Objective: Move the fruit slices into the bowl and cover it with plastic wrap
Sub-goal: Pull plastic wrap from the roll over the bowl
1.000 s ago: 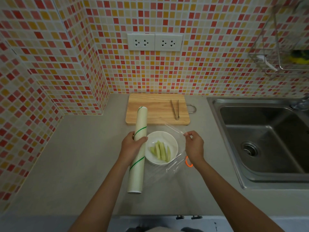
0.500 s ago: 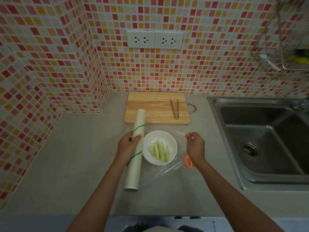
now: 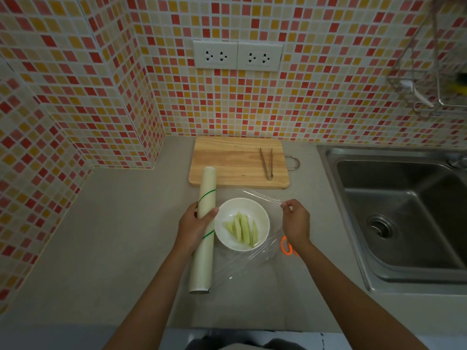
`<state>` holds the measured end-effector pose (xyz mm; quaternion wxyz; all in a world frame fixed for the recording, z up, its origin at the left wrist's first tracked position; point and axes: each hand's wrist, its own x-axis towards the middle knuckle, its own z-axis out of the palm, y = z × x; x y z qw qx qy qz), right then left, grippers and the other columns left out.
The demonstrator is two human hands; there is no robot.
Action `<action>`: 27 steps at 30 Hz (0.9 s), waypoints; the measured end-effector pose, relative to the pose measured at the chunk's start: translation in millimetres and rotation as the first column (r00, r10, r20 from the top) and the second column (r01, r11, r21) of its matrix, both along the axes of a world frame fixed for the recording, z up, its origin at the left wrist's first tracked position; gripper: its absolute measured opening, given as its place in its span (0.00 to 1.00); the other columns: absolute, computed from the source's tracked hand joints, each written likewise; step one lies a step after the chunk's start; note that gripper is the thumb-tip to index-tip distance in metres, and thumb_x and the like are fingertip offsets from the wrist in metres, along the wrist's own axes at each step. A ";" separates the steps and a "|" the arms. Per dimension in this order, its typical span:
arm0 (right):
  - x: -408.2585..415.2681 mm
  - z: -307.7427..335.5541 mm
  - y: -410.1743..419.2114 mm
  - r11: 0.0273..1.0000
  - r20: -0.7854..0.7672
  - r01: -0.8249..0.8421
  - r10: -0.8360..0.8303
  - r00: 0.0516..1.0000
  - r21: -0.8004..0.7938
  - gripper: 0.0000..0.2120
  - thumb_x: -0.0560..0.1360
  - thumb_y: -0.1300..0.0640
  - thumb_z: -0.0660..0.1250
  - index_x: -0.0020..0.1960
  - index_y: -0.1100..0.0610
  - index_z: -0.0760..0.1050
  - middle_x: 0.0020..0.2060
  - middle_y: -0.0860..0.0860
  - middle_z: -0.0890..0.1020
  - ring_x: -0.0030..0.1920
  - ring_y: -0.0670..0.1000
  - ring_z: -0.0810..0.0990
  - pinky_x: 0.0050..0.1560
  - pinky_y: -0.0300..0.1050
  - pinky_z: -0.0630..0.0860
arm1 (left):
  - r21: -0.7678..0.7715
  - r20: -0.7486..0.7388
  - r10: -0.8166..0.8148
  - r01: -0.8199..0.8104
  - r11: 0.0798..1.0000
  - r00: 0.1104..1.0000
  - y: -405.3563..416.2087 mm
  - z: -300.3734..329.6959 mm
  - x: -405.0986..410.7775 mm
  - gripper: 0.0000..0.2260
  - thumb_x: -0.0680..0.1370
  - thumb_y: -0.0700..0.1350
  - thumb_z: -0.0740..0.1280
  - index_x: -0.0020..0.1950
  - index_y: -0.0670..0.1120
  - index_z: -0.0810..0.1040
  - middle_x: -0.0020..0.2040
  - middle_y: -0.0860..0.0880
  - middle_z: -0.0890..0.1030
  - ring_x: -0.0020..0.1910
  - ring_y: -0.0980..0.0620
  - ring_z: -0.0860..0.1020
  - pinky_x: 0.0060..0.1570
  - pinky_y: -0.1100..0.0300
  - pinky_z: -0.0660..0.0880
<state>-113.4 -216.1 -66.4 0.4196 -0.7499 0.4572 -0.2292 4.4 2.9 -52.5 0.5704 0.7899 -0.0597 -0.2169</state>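
Landmark: the bowl (image 3: 241, 223), on the counter (image 3: 113, 236) just in front of the cutting board (image 3: 238, 161). The fruit slices (image 3: 243, 229) already lie inside it.

Left of the bowl, the left hand (image 3: 195, 227) grips the plastic wrap roll (image 3: 204, 231), fingers curled round it. The roll's long axis runs front to back, its side touching or nearly touching the rim.

Right of the bowl, the right hand (image 3: 295, 222) pinches the free film edge (image 3: 262, 198) between thumb and fingertips. The sheet spans above the bowl from roll to pinch; covering likely requires lowering it across the rim.

Orange scissors (image 3: 286, 245) lie beside the right wrist.

Wooden cutting board (image 3: 235, 162), metal tongs (image 3: 267, 162), glossy clear film (image 3: 255, 258)
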 end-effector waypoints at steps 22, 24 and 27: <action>10.1 -2.8 -15.1 0.816 -0.023 0.025 -0.015 1.000 0.578 0.08 0.73 0.65 0.64 0.36 0.62 0.77 0.24 0.57 0.72 0.21 0.52 0.70 0.23 0.39 0.66 | -0.094 -0.068 0.065 -0.072 0.993 0.996 -2.8 -14.2 3.1 0.14 0.74 0.54 0.70 0.57 0.53 0.76 0.49 0.54 0.82 0.45 0.58 0.81 0.40 0.63 0.74; 10.2 0.8 -16.7 0.718 0.007 0.043 -0.066 0.998 0.694 0.09 0.75 0.64 0.63 0.37 0.63 0.76 0.23 0.56 0.71 0.16 0.49 0.69 0.19 0.35 0.66 | -0.095 -0.070 0.063 -0.069 0.993 0.996 -3.5 -14.3 3.9 0.15 0.74 0.54 0.70 0.58 0.52 0.76 0.49 0.53 0.82 0.46 0.57 0.81 0.41 0.62 0.74; 12.9 4.6 -15.9 0.624 0.073 0.019 -0.122 0.990 0.782 0.10 0.77 0.65 0.61 0.37 0.63 0.73 0.20 0.54 0.73 0.14 0.48 0.70 0.18 0.32 0.66 | -0.087 -0.062 0.059 -0.064 0.994 0.996 -4.1 -14.4 4.6 0.16 0.74 0.54 0.70 0.59 0.51 0.76 0.49 0.53 0.82 0.46 0.56 0.81 0.41 0.62 0.74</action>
